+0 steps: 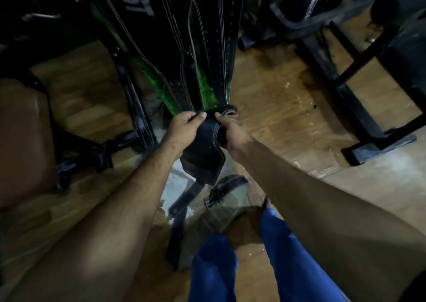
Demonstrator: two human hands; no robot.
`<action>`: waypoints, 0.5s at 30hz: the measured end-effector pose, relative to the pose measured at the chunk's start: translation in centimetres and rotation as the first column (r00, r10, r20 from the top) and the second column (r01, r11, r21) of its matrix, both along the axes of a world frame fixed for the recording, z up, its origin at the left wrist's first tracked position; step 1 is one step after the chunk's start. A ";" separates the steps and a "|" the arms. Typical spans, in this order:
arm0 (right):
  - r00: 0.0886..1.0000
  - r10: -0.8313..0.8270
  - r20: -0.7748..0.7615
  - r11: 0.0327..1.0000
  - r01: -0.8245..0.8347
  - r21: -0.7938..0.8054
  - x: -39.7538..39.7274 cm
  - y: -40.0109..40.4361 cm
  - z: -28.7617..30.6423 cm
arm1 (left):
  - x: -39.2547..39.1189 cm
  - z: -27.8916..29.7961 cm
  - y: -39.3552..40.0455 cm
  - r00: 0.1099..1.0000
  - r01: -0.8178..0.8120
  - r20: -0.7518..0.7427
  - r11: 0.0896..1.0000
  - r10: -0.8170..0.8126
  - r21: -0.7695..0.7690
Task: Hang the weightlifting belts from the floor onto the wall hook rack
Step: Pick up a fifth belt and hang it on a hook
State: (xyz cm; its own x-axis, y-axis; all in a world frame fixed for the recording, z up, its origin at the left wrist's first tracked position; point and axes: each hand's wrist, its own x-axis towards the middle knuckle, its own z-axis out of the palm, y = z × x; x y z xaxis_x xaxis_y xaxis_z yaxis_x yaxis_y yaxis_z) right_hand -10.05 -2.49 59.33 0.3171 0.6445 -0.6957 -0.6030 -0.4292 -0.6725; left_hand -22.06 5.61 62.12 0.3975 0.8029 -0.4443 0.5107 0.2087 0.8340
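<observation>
black belt (202,144) pinched between both hands' fingers (200,117), lower end dangling

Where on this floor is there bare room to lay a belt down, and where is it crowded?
Bare wood floor lies right of the hanging belts, bordered by the black frame. Crowded: beneath both hands gripping the dark belt, another belt lies beside the foot.
</observation>
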 end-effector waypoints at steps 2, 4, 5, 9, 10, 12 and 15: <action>0.997 0.066 0.042 0.996 -0.068 0.049 0.3 0.0 4.8 | -0.6 4.6 -0.4 0.995 0.008 0.096 1.000 -0.005 -0.030; 0.989 0.109 0.097 0.990 -0.117 0.082 0.6 0.3 9.3 | -1.0 8.7 -0.8 0.986 0.016 0.169 1.000 -0.012 -0.022; 0.985 0.123 0.120 0.986 -0.135 0.098 0.7 0.4 11.4 | -1.2 10.6 -1.0 0.981 0.007 0.194 1.000 -0.003 -0.015; 0.976 0.104 0.194 0.979 -0.134 0.152 0.3 0.9 19.1 | -1.7 17.2 -1.5 0.958 -0.029 0.286 1.000 0.030 -0.006; 0.972 0.083 0.219 0.980 -0.119 0.159 0.2 0.8 20.9 | -1.9 18.7 -1.7 0.953 -0.025 0.303 1.000 0.025 -0.004; 0.965 0.027 0.262 0.981 -0.076 0.181 0.0 0.6 23.7 | -2.3 21.2 -2.2 0.945 0.008 0.326 1.000 -0.007 -0.003; 0.957 -0.021 0.288 0.968 -0.053 0.244 -0.2 0.1 27.6 | -2.9 24.7 -2.5 0.930 0.051 0.365 0.998 -0.031 -0.044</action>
